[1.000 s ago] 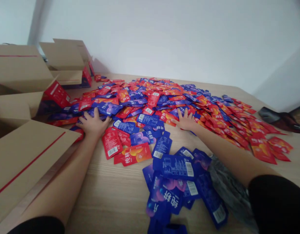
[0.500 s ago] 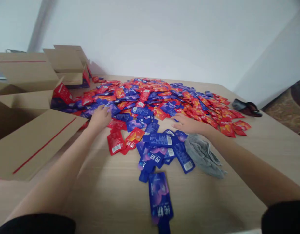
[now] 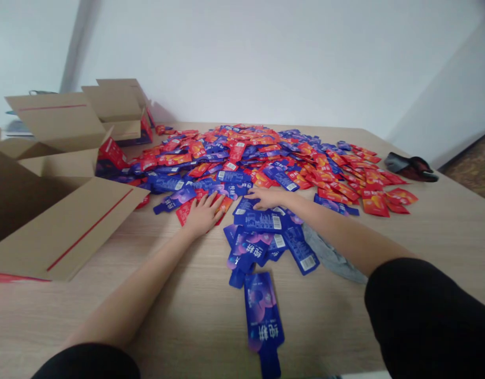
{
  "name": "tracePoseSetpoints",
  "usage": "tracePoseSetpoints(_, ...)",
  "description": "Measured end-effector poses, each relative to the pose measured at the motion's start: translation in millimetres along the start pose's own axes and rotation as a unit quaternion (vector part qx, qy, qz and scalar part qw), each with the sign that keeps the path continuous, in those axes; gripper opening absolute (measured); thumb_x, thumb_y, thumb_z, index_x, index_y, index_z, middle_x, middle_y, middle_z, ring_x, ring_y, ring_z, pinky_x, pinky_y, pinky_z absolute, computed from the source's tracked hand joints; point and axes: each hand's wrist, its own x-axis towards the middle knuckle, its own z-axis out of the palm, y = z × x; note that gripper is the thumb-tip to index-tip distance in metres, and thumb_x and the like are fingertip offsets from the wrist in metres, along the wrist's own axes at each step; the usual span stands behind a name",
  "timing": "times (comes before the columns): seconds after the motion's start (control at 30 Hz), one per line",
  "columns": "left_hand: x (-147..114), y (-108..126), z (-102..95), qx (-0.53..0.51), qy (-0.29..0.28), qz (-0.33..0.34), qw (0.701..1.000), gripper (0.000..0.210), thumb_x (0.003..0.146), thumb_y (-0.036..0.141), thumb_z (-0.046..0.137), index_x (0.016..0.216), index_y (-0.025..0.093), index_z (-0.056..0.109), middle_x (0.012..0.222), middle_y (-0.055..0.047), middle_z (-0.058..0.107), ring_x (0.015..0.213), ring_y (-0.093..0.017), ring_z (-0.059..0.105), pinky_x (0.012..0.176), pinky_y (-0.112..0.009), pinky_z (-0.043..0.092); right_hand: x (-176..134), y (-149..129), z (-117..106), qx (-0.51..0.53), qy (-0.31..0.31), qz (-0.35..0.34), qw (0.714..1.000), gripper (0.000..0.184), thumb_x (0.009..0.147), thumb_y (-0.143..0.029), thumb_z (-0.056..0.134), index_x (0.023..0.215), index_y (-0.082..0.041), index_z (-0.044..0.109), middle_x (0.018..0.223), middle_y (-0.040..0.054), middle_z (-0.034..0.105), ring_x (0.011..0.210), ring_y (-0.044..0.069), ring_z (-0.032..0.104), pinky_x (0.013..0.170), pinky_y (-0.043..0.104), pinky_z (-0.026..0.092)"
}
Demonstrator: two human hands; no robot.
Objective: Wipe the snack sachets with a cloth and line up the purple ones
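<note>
Pale wood table [image 3: 435,231]. Open carton [image 3: 69,226] at left, flaps splayed. Broad heap of red and blue packets [image 3: 258,150] across the far half; blue cluster [image 3: 254,245] nearer. Grey cloth [image 3: 329,258] beside the cluster, partly hidden. Left hand [image 3: 205,215] palm down, fingers spread wide over red packets. Right hand [image 3: 266,198] above cluster's far end, fingers bent; cannot tell whether gripping. Lone blue packet [image 3: 264,310] closest to camera.

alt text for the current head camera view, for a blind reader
A person's left hand is spread over red pouches and the right hand over blue pouches, in front of a large mixed heap on a wood-grain table. Open cardboard boxes stand at left; a grey cloth lies at right.
</note>
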Motion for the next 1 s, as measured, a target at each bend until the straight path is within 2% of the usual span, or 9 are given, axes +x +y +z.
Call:
tracePoseSetpoints(0.1, 22.1, -12.9, 3.7, 0.008, 0.035, 0.007, 0.999, 0.056, 0.099, 0.049, 0.029, 0.151, 0.029, 0.035, 0.157, -0.006, 0.033, 0.138, -0.031, 0.036, 0.111, -0.050, 0.027, 15.9, 2.8, 9.3, -0.022, 0.016, 0.037, 0.999, 0.056, 0.086, -0.042, 0.065, 0.140, -0.030, 0.052, 0.149, 0.0083, 0.044, 0.132, 0.030, 0.045, 0.104, 0.040, 0.042)
tracePoseSetpoints(0.17, 36.9, -21.3, 7.0, 0.008, 0.052, 0.008, 0.999, 0.056, 0.099, 0.049, 0.030, 0.150, 0.029, 0.036, 0.157, -0.004, 0.034, 0.136, -0.030, 0.039, 0.111, -0.048, 0.028, 26.4, -0.2, 12.1, -0.040, 0.035, 0.072, 0.996, 0.054, 0.089, -0.048, 0.059, 0.140, -0.032, 0.051, 0.145, 0.0098, 0.045, 0.131, 0.033, 0.045, 0.103, 0.044, 0.042)
tracePoseSetpoints(0.3, 63.0, -36.8, 13.8, 0.009, 0.083, -0.015, 0.996, 0.059, 0.097, 0.052, 0.032, 0.152, 0.030, 0.030, 0.158, -0.004, 0.032, 0.134, -0.032, 0.040, 0.106, -0.047, 0.033, 54.9, -7.0, 8.7, -0.070, 0.081, 0.157, 0.982, 0.051, 0.094, -0.047, 0.052, 0.141, -0.029, 0.050, 0.139, 0.0156, 0.043, 0.128, 0.036, 0.044, 0.102, 0.050, 0.040)
tracePoseSetpoints(0.4, 80.1, -47.5, 16.2, 0.017, 0.091, -0.028, 0.995, 0.064, 0.095, 0.055, 0.033, 0.154, 0.030, 0.027, 0.160, -0.004, 0.027, 0.133, -0.035, 0.040, 0.103, -0.049, 0.035, 78.9, -6.0, 3.5, -0.074, 0.095, 0.192, 0.974, 0.051, 0.094, -0.047, 0.052, 0.141, -0.029, 0.049, 0.141, 0.0162, 0.037, 0.125, 0.035, 0.047, 0.098, 0.048, 0.044)
tracePoseSetpoints(0.5, 96.2, -57.2, 15.4, 0.026, 0.090, -0.036, 0.995, 0.068, 0.092, 0.057, 0.036, 0.154, 0.031, 0.025, 0.161, -0.001, 0.025, 0.132, -0.037, 0.038, 0.102, -0.051, 0.035, 98.1, -4.1, -1.2, -0.070, 0.092, 0.210, 0.971, 0.051, 0.091, -0.054, 0.053, 0.137, -0.032, 0.053, 0.140, 0.0152, 0.037, 0.120, 0.033, 0.051, 0.092, 0.045, 0.049)
tracePoseSetpoints(0.63, 112.2, -65.5, 12.1, 0.040, 0.097, -0.051, 0.993, 0.074, 0.088, 0.059, 0.043, 0.154, 0.030, 0.027, 0.160, -0.002, 0.026, 0.131, -0.039, 0.036, 0.102, -0.051, 0.034, 112.1, -5.8, -14.5, -0.066, 0.086, 0.224, 0.969, 0.053, 0.089, -0.057, 0.055, 0.132, -0.027, 0.058, 0.141, 0.0171, 0.041, 0.117, 0.033, 0.055, 0.089, 0.043, 0.050)
tracePoseSetpoints(0.8, 117.5, -69.1, 12.6, 0.038, 0.113, -0.047, 0.992, 0.074, 0.087, 0.057, 0.044, 0.153, 0.029, 0.029, 0.157, -0.003, 0.031, 0.125, -0.037, 0.041, 0.099, -0.048, 0.036, 118.7, 3.0, -53.1, -0.045, 0.055, 0.206, 0.976, 0.046, 0.078, -0.053, 0.071, 0.111, -0.022, 0.069, 0.116, 0.0120, 0.067, 0.103, 0.028, 0.065, 0.085, 0.037, 0.051)
tracePoseSetpoints(0.9, 116.3, -69.4, 14.1, 0.029, 0.122, -0.045, 0.991, 0.073, 0.087, 0.059, 0.042, 0.153, 0.029, 0.029, 0.157, -0.003, 0.033, 0.125, -0.037, 0.040, 0.099, -0.049, 0.036, 128.0, 13.0, -68.8, -0.040, 0.084, 0.207, 0.974, 0.045, 0.084, -0.053, 0.063, 0.114, -0.020, 0.066, 0.120, 0.0127, 0.067, 0.113, 0.029, 0.061, 0.093, 0.039, 0.047)
tracePoseSetpoints(1.0, 115.3, -68.7, 13.6, 0.016, 0.120, -0.045, 0.992, 0.072, 0.088, 0.059, 0.041, 0.153, 0.029, 0.029, 0.157, -0.003, 0.032, 0.126, -0.037, 0.039, 0.101, -0.050, 0.034, 144.5, 18.6, -63.8, -0.024, 0.096, 0.213, 0.972, 0.059, 0.079, -0.057, 0.066, 0.120, -0.016, 0.061, 0.128, 0.0168, 0.063, 0.119, 0.032, 0.057, 0.099, 0.044, 0.043)
